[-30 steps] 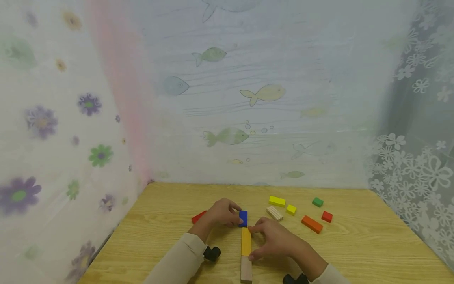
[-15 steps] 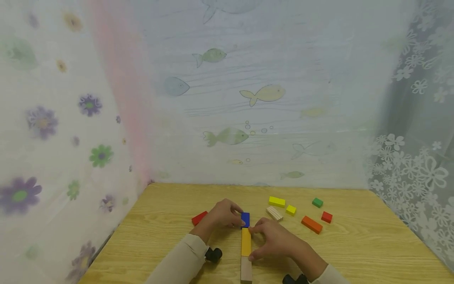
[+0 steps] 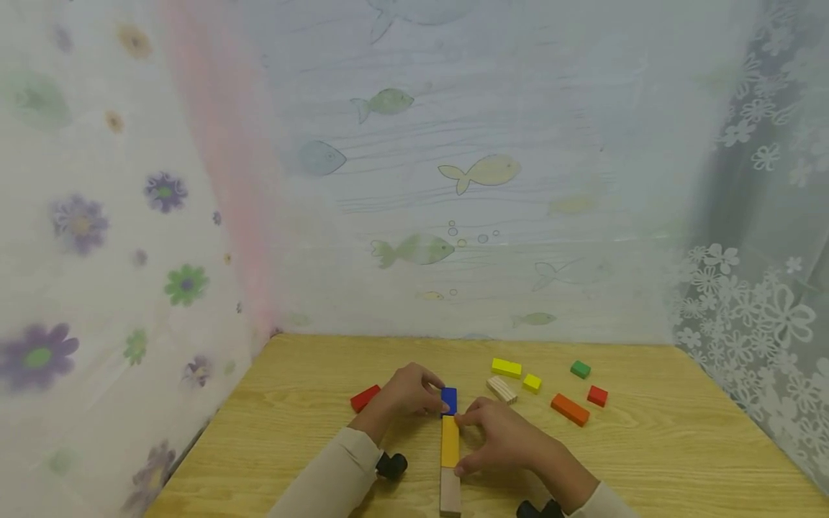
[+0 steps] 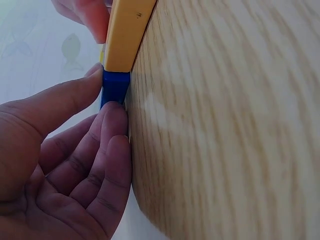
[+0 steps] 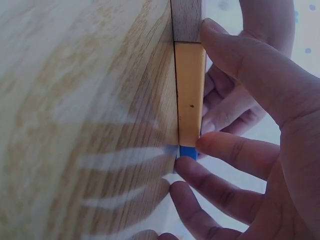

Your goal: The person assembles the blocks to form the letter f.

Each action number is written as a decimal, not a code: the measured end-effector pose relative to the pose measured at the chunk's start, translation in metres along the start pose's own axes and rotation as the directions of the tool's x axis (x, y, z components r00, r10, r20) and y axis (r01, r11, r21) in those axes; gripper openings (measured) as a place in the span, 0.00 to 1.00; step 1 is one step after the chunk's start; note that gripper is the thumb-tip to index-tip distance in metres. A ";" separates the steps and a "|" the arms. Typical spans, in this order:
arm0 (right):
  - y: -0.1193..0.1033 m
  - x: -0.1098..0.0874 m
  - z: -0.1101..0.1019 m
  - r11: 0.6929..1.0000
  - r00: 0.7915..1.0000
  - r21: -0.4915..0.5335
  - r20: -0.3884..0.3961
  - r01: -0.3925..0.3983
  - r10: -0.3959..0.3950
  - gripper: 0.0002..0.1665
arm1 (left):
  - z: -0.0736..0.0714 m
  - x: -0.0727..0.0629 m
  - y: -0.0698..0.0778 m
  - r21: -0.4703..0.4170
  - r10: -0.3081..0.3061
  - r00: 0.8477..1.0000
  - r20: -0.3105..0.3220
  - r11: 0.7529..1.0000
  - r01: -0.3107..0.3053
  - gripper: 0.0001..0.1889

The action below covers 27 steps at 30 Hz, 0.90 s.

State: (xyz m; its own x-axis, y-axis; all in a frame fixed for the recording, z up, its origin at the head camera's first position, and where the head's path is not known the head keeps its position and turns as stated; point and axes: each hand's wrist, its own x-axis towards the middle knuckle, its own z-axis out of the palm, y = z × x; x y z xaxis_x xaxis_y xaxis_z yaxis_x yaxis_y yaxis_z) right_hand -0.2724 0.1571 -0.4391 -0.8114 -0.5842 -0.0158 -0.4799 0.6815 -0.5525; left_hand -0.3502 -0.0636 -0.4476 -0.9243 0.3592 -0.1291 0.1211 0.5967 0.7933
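Note:
Three blocks lie end to end in a row: a blue block [image 3: 450, 401] at the far end, a yellow-orange block [image 3: 450, 441] in the middle, and a plain wooden block [image 3: 450, 491] nearest me. My left hand [image 3: 412, 392] pinches the blue block between thumb and fingers, and in the left wrist view its end meets the yellow-orange block [image 4: 126, 40]. Beside the row, my right hand [image 3: 501, 435] has its fingers spread. Its thumb tip touches near the joint with the plain wooden block [image 5: 187, 20], its index fingertip the far end of the yellow-orange block.
Right of the row on the wooden table [image 3: 673, 460] lie a long yellow block [image 3: 506, 367], a small yellow block [image 3: 532, 383], a striped wooden block [image 3: 501, 389], an orange block [image 3: 570, 409], a green block [image 3: 580, 369] and a red block [image 3: 597, 396]. Another red block [image 3: 365, 398] sits behind the left forearm.
The left hand has shifted the blue block slightly right and toward me, into line against the yellow-orange block. The right hand has stayed in place.

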 end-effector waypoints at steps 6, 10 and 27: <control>0.000 0.000 0.000 1.000 1.000 -0.006 0.001 0.002 -0.002 0.46 | 0.001 -0.001 0.002 0.019 -0.004 1.000 -0.007 1.000 0.004 0.21; -0.001 0.000 0.000 1.000 1.000 0.002 0.008 -0.014 0.014 0.46 | 0.001 -0.001 0.001 0.022 0.007 1.000 -0.006 1.000 -0.007 0.21; -0.001 0.000 -0.001 0.999 0.999 -0.002 0.013 -0.037 0.037 0.46 | 0.003 -0.003 0.001 0.015 -0.004 1.000 -0.007 1.000 0.004 0.21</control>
State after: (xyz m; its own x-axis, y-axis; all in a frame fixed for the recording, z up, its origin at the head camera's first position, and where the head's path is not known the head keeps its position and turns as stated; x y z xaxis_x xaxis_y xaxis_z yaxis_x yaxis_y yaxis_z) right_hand -0.2726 0.1569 -0.4378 -0.8242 -0.5644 -0.0472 -0.4503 0.7035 -0.5499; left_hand -0.3467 -0.0619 -0.4479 -0.9274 0.3516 -0.1278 0.1229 0.6091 0.7835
